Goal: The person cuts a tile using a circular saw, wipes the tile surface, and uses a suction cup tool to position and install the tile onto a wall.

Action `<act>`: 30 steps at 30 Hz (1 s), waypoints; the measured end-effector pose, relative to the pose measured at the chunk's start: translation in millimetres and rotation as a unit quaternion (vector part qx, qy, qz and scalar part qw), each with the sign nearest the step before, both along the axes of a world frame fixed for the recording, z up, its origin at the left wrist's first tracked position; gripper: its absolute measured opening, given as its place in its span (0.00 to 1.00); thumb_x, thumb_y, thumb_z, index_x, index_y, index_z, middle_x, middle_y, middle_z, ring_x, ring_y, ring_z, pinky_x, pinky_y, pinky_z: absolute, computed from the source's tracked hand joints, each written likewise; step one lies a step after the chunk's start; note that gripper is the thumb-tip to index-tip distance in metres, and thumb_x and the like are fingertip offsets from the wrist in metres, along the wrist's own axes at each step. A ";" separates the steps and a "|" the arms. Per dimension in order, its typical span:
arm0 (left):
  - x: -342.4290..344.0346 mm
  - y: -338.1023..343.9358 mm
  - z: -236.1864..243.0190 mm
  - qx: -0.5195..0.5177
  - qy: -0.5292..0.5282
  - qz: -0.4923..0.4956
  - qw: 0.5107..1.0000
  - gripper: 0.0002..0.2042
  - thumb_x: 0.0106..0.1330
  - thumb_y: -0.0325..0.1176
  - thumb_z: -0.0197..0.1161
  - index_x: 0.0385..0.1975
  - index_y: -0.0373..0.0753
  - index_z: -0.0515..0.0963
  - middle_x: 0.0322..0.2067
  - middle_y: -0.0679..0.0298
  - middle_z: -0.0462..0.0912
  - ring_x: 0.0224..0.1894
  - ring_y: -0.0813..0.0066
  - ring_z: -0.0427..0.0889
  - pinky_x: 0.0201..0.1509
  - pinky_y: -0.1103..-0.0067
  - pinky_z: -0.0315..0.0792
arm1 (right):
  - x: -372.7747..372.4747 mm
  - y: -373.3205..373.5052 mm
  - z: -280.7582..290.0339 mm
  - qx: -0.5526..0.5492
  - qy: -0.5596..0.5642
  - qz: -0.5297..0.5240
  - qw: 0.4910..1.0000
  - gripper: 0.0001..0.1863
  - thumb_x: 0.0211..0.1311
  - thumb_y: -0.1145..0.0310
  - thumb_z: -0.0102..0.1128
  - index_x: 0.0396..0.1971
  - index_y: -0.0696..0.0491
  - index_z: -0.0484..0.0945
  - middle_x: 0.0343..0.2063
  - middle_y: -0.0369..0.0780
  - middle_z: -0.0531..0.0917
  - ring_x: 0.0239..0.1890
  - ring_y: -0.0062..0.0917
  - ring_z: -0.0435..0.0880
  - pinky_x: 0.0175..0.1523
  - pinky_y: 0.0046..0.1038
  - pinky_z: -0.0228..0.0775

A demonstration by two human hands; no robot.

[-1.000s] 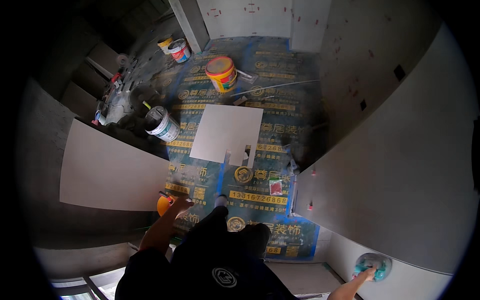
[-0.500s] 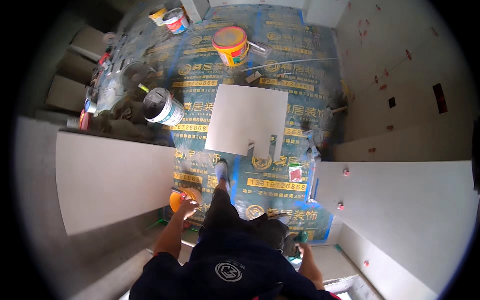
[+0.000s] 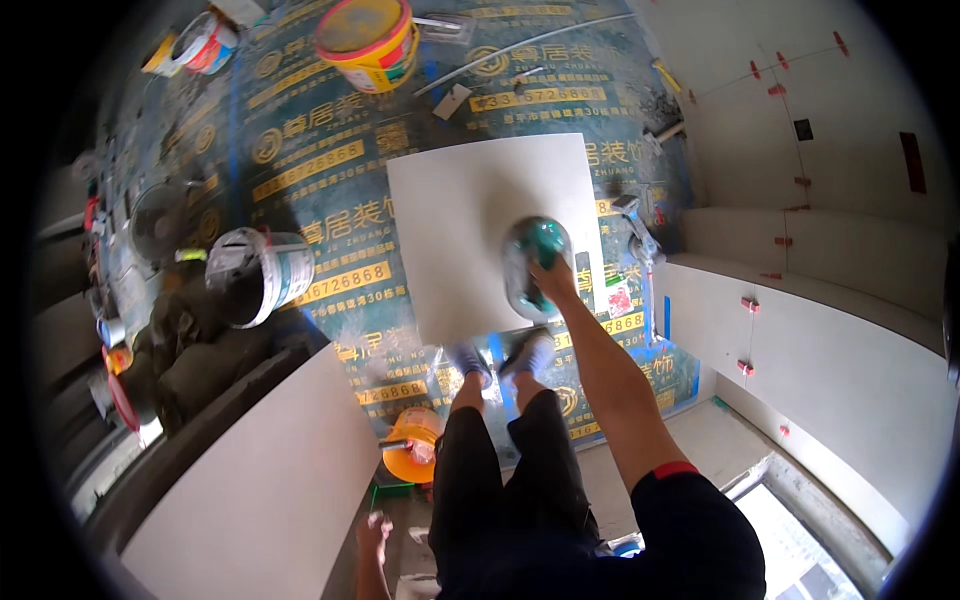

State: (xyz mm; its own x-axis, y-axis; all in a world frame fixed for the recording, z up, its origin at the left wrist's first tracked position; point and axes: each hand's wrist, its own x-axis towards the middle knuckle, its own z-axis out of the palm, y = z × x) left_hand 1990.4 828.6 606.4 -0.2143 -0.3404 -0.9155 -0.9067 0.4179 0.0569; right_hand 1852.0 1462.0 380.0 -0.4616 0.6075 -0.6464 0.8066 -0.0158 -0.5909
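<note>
My right arm reaches forward over a large white tile [image 3: 450, 230] on the covered floor. In my right hand [image 3: 552, 280] is a round tool [image 3: 543, 240] with a green top and a greyish rim, its fingers wrapped round the upper part. The tool sits over the tile's near right portion; whether it touches the surface I cannot tell. My left hand [image 3: 375, 535] hangs low on the left, fingers curled round something small and pale that I cannot make out. Close to it stands a small orange bucket [image 3: 408, 465] with a handled tool lying across it.
A white bucket [image 3: 285, 268] of dark material tilts at left. Beyond the tile are a yellow bucket [image 3: 370, 50], a long thin rod [image 3: 530, 45] and a small offcut [image 3: 452, 101]. Tiled walls with red clips [image 3: 748, 303] rise at right; a white panel [image 3: 260, 470] stands at left.
My right hand has swung from beside my right leg out over the tile, carrying the green-topped round tool. My left hand has drawn back from the orange bucket. Both feet now stand near the tile.
</note>
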 end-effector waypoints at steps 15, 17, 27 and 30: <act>65.3 32.8 2.7 0.022 -0.068 0.103 0.992 0.16 0.64 0.34 0.61 0.47 0.30 0.76 0.35 0.58 0.83 0.35 0.70 0.84 0.38 0.79 0.77 | -165.5 -39.3 -21.7 0.103 -0.030 0.077 0.991 0.29 0.55 0.52 0.60 0.50 0.57 0.67 0.42 0.58 0.80 0.47 0.55 0.78 0.53 0.49 0.68; 43.1 59.1 5.7 0.027 -0.063 0.111 0.991 0.16 0.64 0.34 0.60 0.47 0.30 0.76 0.36 0.58 0.83 0.35 0.70 0.84 0.37 0.79 0.77 | -162.3 -35.0 -18.4 0.115 -0.044 0.065 0.990 0.29 0.55 0.52 0.60 0.50 0.58 0.67 0.40 0.58 0.81 0.46 0.55 0.78 0.52 0.50 0.68; 46.0 45.0 13.3 0.005 -0.054 0.099 0.994 0.11 0.66 0.30 0.59 0.44 0.33 0.76 0.36 0.58 0.82 0.37 0.66 0.84 0.41 0.74 0.78 | -168.2 -1.0 -43.3 -0.164 0.063 -0.071 0.982 0.36 0.57 0.34 0.54 0.39 0.58 0.78 0.26 0.44 0.83 0.28 0.31 0.82 0.41 0.33 0.71; 35.6 37.9 14.0 0.000 -0.052 0.094 0.994 0.12 0.66 0.31 0.59 0.45 0.32 0.76 0.37 0.57 0.82 0.38 0.66 0.84 0.42 0.74 0.77 | -173.8 -8.4 -41.3 -0.174 0.056 -0.089 0.979 0.37 0.59 0.32 0.49 0.36 0.57 0.81 0.25 0.44 0.83 0.26 0.29 0.82 0.40 0.32 0.70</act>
